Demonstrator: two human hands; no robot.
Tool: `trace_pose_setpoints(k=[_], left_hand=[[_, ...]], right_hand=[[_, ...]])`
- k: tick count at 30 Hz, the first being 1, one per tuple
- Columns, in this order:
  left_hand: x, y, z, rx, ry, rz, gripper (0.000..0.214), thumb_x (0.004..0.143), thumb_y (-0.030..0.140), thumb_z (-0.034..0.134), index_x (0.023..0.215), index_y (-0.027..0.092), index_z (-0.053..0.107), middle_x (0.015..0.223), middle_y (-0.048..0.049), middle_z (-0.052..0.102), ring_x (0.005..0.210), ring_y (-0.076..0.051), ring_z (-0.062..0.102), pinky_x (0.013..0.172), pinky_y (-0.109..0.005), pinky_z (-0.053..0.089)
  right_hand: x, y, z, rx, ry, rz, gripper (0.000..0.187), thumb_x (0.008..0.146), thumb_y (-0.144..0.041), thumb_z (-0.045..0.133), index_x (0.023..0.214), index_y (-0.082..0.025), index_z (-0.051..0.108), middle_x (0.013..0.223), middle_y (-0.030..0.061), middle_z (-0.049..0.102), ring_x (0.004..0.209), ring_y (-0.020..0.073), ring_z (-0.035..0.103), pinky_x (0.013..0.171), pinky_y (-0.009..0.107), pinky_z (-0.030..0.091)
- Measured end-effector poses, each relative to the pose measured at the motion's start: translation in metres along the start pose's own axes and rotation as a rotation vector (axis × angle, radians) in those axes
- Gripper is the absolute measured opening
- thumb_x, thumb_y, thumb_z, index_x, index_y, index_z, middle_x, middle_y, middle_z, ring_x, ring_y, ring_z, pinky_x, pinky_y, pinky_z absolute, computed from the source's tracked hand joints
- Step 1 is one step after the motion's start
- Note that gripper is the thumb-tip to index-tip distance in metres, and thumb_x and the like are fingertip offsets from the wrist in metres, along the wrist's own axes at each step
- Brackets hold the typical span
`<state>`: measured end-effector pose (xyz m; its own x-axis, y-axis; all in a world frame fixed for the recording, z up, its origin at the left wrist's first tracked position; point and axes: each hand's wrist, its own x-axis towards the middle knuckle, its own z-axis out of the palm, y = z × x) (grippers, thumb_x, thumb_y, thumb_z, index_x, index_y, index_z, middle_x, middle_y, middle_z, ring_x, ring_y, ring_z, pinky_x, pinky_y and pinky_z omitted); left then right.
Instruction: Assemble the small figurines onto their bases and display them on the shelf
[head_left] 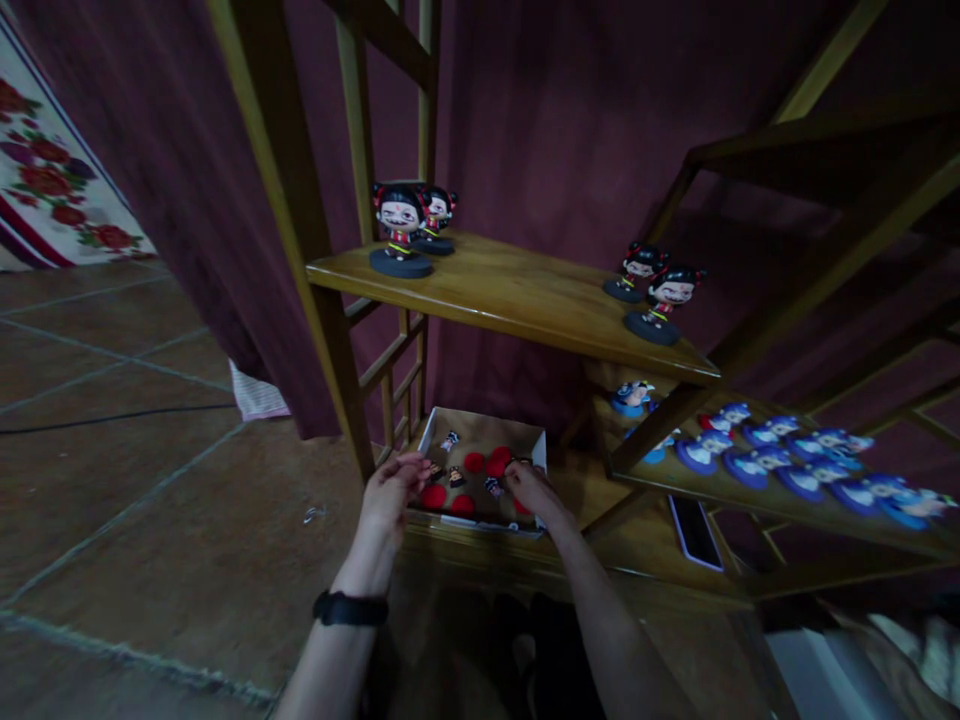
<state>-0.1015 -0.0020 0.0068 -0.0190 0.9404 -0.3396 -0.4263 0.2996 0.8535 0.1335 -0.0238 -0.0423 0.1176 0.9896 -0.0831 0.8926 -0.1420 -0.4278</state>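
A shallow cardboard box (486, 425) with pale walls stands on the low shelf. Inside lie several red round pieces (473, 462) and small figure pieces, one of them a dark-and-gold figure (456, 477). My left hand (391, 490) is at the box's left side with its fingers pinched together; what they hold, if anything, is too small to make out. My right hand (531, 488) reaches in at the right side, its fingers curled down beside a red piece (498, 460) and a small black-and-white figure (493, 487). Its fingertips are partly hidden. A black band circles my left wrist.
Black-haired figurines (400, 225) on dark round bases stand at both ends of the wooden shelf (517, 285) above the box. Several blue-and-white figurines (757, 460) line a shelf at right. Below them lies a phone (696, 532). Wooden posts (300, 200) and a purple curtain (525, 120) surround the box.
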Motion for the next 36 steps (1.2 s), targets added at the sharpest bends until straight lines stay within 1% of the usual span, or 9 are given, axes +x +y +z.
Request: trace_pose_setpoints(k=[4, 8, 12, 15, 18, 23, 27, 32, 36], left_hand=[[-0.007, -0.02, 0.014, 0.51, -0.1, 0.321, 0.014, 0.07, 0.021, 0.059, 0.081, 0.014, 0.062, 0.071, -0.0049, 0.062, 0.068, -0.017, 0.059, 0.063, -0.026, 0.043], [-0.026, -0.038, 0.028, 1.066, -0.175, 0.606, 0.018, 0.076, 0.017, 0.05, 0.091, 0.019, 0.061, 0.094, -0.0101, 0.06, 0.088, -0.022, 0.057, 0.078, -0.031, 0.039], [-0.039, -0.05, 0.043, 1.473, -0.392, 0.724, 0.03, 0.077, 0.006, 0.04, 0.099, 0.014, 0.059, 0.105, -0.0168, 0.055, 0.101, -0.026, 0.05, 0.087, -0.038, 0.034], [-0.037, -0.058, 0.052, 1.586, -0.507, 0.75, 0.031, 0.077, 0.005, 0.038, 0.099, 0.012, 0.059, 0.105, -0.0181, 0.054, 0.102, -0.026, 0.048, 0.088, -0.04, 0.032], [-0.032, -0.065, 0.055, 1.626, -0.527, 0.783, 0.03, 0.079, 0.006, 0.037, 0.1, 0.011, 0.058, 0.103, -0.0182, 0.055, 0.1, -0.026, 0.047, 0.087, -0.041, 0.031], [-0.026, -0.074, 0.054, 1.743, -0.484, 0.88, 0.028, 0.081, 0.008, 0.036, 0.098, 0.011, 0.058, 0.101, -0.0169, 0.055, 0.096, -0.025, 0.048, 0.086, -0.041, 0.031], [-0.024, -0.078, 0.055, 1.85, -0.444, 0.914, 0.026, 0.081, 0.009, 0.038, 0.099, 0.012, 0.056, 0.103, -0.0151, 0.054, 0.096, -0.023, 0.049, 0.084, -0.039, 0.034], [-0.027, -0.079, 0.058, 1.88, -0.372, 0.997, 0.027, 0.082, 0.009, 0.037, 0.103, 0.013, 0.052, 0.106, -0.0132, 0.054, 0.095, -0.021, 0.051, 0.085, -0.038, 0.036], [-0.031, -0.078, 0.062, 1.876, -0.337, 0.993, 0.027, 0.083, 0.009, 0.035, 0.107, 0.013, 0.049, 0.103, -0.0132, 0.054, 0.093, -0.021, 0.052, 0.082, -0.036, 0.038]], right_hand=[[0.001, -0.003, 0.009, 0.034, -0.054, -0.036, 0.02, 0.082, -0.021, 0.043, 0.094, -0.025, 0.058, 0.098, 0.0008, 0.064, 0.093, 0.0141, 0.055, 0.078, 0.024, 0.035], [-0.001, -0.004, 0.019, 0.004, -0.071, -0.045, 0.023, 0.081, -0.024, 0.046, 0.103, -0.024, 0.053, 0.104, 0.0045, 0.061, 0.097, 0.0166, 0.054, 0.08, 0.026, 0.035], [-0.004, -0.001, 0.028, -0.049, -0.067, -0.073, 0.03, 0.083, -0.026, 0.041, 0.111, -0.019, 0.047, 0.109, 0.0101, 0.057, 0.1, 0.0188, 0.053, 0.082, 0.028, 0.034], [-0.002, 0.001, 0.033, -0.079, -0.089, -0.052, 0.03, 0.084, -0.026, 0.038, 0.112, -0.018, 0.046, 0.111, 0.0115, 0.056, 0.1, 0.0198, 0.053, 0.082, 0.029, 0.034], [0.001, 0.003, 0.034, -0.08, -0.122, -0.069, 0.027, 0.083, -0.024, 0.04, 0.108, -0.018, 0.049, 0.108, 0.0111, 0.057, 0.098, 0.0199, 0.054, 0.081, 0.028, 0.035], [0.005, 0.003, 0.023, -0.04, -0.128, -0.092, 0.026, 0.077, -0.019, 0.048, 0.103, -0.02, 0.054, 0.103, 0.0084, 0.061, 0.095, 0.0187, 0.055, 0.078, 0.027, 0.036], [0.007, -0.002, 0.009, 0.043, -0.13, -0.097, 0.027, 0.076, -0.016, 0.047, 0.101, -0.023, 0.057, 0.097, 0.0045, 0.064, 0.089, 0.0167, 0.056, 0.077, 0.027, 0.038], [0.004, -0.006, -0.002, 0.126, -0.138, -0.187, 0.028, 0.073, -0.015, 0.045, 0.096, -0.021, 0.06, 0.097, 0.0045, 0.064, 0.088, 0.0167, 0.055, 0.078, 0.027, 0.038], [0.004, -0.004, -0.001, 0.236, -0.211, -0.16, 0.028, 0.068, -0.011, 0.045, 0.088, -0.02, 0.062, 0.087, 0.0032, 0.065, 0.079, 0.0157, 0.056, 0.072, 0.026, 0.04]])
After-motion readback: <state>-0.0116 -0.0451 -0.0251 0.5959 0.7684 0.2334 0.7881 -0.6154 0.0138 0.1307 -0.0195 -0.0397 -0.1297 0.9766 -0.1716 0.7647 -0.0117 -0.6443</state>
